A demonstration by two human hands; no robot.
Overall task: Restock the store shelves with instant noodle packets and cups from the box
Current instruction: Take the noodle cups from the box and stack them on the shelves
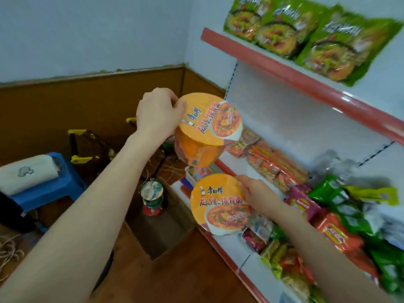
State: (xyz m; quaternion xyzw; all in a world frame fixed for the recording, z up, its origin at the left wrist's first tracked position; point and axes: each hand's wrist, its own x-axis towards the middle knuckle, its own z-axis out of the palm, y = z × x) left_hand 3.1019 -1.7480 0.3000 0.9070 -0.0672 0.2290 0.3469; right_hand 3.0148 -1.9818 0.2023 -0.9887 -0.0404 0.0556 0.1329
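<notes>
Upper cup (209,121) gripped by raised left hand (158,114), lower cup (218,206) rim pinched by right hand (255,193)

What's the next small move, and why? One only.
Probably set the upper bowl, gripped by the left hand, on the bare end of the middle shelf: it hangs right there, and packets fill the rest. The right hand holds the lower bowl.
</notes>
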